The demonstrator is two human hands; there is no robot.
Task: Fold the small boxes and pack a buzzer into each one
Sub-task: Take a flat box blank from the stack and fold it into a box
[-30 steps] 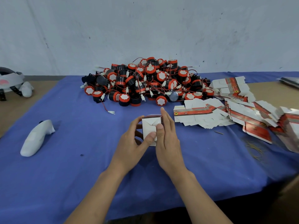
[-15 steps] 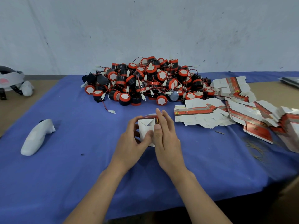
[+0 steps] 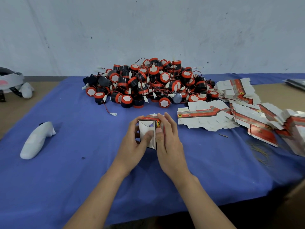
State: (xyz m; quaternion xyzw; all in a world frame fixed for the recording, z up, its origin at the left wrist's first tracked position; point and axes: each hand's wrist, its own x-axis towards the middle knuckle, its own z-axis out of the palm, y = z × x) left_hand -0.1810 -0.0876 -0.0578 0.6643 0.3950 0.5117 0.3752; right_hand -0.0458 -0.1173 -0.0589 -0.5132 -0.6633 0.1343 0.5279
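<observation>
A small white and red box point(image 3: 147, 128) stands between my hands above the blue cloth, its white end flaps turned towards me and partly folded in. My left hand point(image 3: 132, 146) grips the box's left side, thumb pressing on a flap. My right hand point(image 3: 168, 142) holds the right side, thumb against the flap's edge. A big heap of black and red buzzers point(image 3: 148, 83) with thin wires lies behind. Flat unfolded boxes point(image 3: 231, 113) are spread to the right.
A blue cloth point(image 3: 82, 171) covers the table. A white controller-like object point(image 3: 37, 140) lies at the left. A white headset point(image 3: 11, 83) sits at the far left edge. Loose rubber bands point(image 3: 262, 152) lie at the right, near the flat boxes.
The box has been turned in my hands, and its end flaps are folded further in. Both thumbs have shifted on the flaps. The hands stay in about the same place.
</observation>
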